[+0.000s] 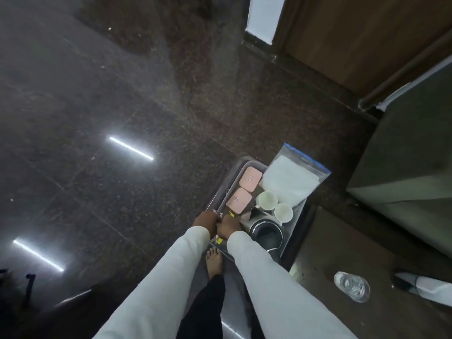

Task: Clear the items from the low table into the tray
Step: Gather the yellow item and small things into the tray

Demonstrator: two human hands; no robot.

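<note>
Both my arms reach straight down in white sleeves, my left hand and right hand knuckle to knuckle, fingers curled round the near rim of the tray, which carries two pink boxes, two cups, a kettle and a plastic bag.

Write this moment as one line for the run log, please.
tray: holds two pink boxes, two cups, kettle, plastic bag | left hand, right hand: together at tray's near edge | grip: unclear

Both hands gripping loaded metal tray, two pink boxes, cups, kettle, plastic bag
</note>
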